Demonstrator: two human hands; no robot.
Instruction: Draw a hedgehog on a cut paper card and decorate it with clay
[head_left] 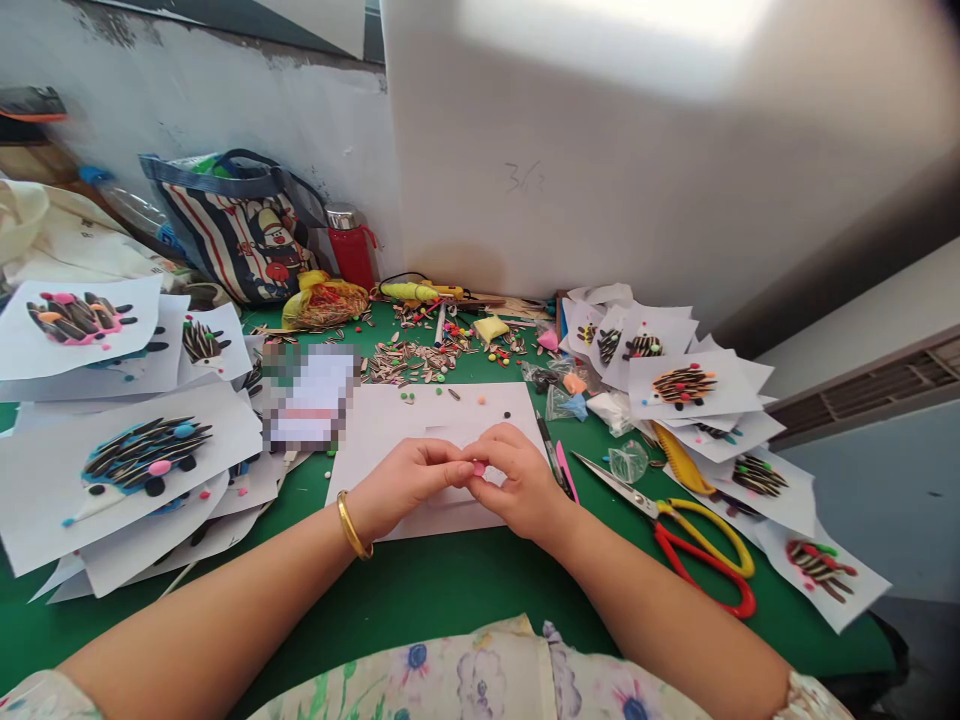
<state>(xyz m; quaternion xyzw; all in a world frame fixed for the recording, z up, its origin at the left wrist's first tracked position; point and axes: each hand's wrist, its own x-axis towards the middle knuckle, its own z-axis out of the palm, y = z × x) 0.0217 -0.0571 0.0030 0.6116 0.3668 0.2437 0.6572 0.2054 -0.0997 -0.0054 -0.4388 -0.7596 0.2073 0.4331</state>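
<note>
Over a sheet of white paper, my left hand and my right hand meet fingertip to fingertip. Between them they pinch a small piece of pink modelling clay. A gold bangle circles my left wrist. Small green balls, a sunflower seed, a peach ball and a black ball lie along the paper's far part. Beside my right hand are a black pen and a pink clay tool. My hands cover the middle of the paper.
Scissors lie open at right. Seed hedgehog pictures form a left stack and a right stack. A phone, loose sunflower seeds, clay packets, a red flask and a striped bag stand farther back.
</note>
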